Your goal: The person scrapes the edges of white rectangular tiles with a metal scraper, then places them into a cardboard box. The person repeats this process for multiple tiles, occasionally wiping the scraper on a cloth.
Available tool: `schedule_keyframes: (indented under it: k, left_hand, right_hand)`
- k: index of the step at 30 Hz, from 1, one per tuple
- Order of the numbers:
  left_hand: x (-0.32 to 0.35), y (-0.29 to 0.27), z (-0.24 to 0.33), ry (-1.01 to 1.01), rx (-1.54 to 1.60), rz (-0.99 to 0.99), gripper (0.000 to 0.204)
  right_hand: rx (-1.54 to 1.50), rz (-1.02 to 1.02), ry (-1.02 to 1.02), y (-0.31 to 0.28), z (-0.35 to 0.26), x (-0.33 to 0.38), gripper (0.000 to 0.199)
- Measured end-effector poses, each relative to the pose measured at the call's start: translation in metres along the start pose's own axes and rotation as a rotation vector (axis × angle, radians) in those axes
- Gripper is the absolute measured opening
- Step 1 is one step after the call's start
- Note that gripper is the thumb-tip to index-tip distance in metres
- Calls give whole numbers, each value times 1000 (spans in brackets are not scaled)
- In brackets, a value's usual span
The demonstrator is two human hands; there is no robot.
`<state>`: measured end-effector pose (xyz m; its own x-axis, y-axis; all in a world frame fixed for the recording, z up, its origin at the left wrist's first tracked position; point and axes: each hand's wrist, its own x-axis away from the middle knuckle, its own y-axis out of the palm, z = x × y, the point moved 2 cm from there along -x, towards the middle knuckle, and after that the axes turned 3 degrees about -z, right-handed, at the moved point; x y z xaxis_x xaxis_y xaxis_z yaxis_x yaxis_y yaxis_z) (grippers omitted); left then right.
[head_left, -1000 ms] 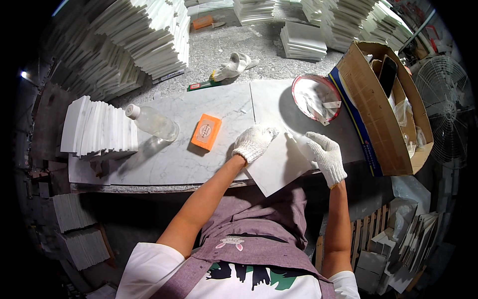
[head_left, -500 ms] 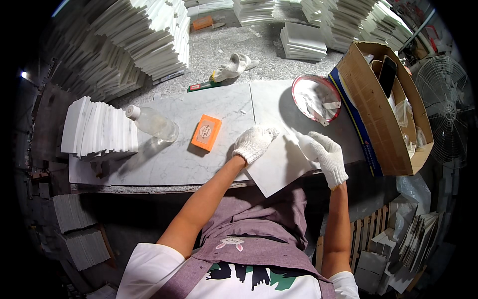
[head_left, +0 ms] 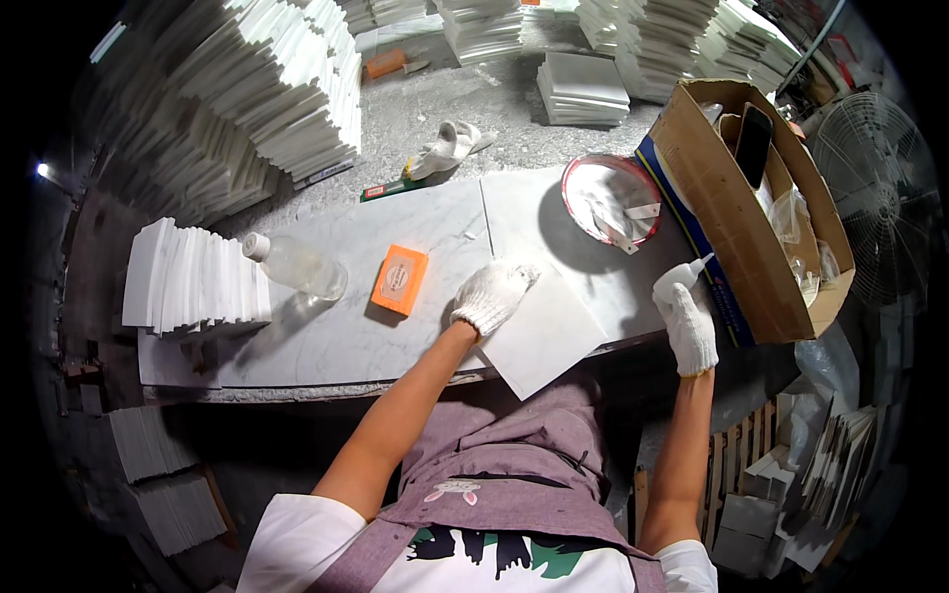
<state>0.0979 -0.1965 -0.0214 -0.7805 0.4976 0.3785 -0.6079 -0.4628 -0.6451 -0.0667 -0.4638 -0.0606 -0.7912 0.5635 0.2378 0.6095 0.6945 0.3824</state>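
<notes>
The left hand [head_left: 494,298], in a white glove, rests at the upper left edge of the white tile [head_left: 546,336] with fingers bent; whether it grips the tile, I cannot tell. This tile lies turned on the table [head_left: 287,358], and its near corner goes past the table edge. The right hand [head_left: 689,324], also gloved, is closed around a white squeeze bottle [head_left: 676,278], whose nozzle points to the cardboard box [head_left: 746,237]. Left of the left hand there is an orange box [head_left: 400,280], apart from the tile
</notes>
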Motion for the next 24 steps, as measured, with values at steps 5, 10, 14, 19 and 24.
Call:
schedule_keyframes:
  k: [5,10,14,19,24]
  left_hand:
    - [-8,7,-7,34,-13,-1,41]
    - [-12,12,-16,68,-5,25,39]
    - [-11,11,-14,58,-3,-6,38]
    - [-6,8,-9,65,20,16,37]
    - [-12,14,-18,93,8,30,37]
  right_hand:
    - [624,138,-366,-3,-5,-38,40]
    - [1155,444,-288,12,-4,-44,50]
    - [1242,510,-328,-3,11,-47,57]
    - [1257,480,-338,-6,10,-44,62]
    - [1108,416,-317,4,-1,-28,61]
